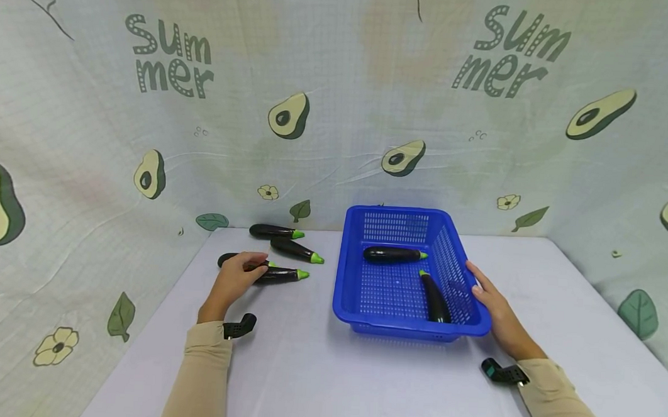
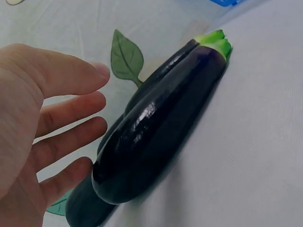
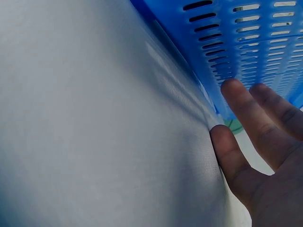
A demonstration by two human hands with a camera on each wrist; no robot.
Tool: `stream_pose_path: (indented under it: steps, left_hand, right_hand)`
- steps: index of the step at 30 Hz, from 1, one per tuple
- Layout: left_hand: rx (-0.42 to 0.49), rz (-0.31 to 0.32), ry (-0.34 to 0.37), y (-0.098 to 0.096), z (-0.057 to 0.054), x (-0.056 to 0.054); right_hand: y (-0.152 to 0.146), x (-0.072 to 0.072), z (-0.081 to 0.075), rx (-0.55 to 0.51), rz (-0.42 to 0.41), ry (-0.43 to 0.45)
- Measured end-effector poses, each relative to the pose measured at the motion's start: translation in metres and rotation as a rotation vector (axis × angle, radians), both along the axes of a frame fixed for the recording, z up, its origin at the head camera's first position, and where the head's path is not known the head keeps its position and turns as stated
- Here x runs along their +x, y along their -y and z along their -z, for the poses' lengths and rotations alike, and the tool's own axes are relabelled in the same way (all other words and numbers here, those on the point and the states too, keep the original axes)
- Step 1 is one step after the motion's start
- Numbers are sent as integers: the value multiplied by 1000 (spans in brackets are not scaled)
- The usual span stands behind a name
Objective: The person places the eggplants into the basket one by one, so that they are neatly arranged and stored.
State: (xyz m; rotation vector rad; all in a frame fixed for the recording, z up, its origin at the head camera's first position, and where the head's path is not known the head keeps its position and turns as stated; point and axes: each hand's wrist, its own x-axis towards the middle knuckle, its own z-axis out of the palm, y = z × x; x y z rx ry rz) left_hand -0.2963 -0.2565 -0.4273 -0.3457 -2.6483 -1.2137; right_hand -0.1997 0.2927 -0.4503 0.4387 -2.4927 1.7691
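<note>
My left hand hovers over two eggplants on the left of the table, its fingers relaxed and parted. The nearer eggplant lies partly over a second eggplant in the left wrist view, and my fingertips are right beside its dark skin. On the right, my right hand rests against the right rim of a blue plastic basket. Its fingers extend straight along the slotted outer wall. Inside the basket lie two eggplants, one crosswise and one slanted.
Behind my left hand lie two more eggplants, one at the back and one just in front of it. The white table meets a printed cloth backdrop at the back and sides.
</note>
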Motion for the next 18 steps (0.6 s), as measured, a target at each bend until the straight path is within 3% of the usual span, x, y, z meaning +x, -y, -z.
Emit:
stream_pose_path:
  steps: [7,18]
  left_hand:
    - [-93,-17,-13,3,4,-1]
    - [-183,11,-28,5,11,-6]
  right_hand:
    - [0,0,1,-8,-1,4]
    - [-1,0,3,8,12,8]
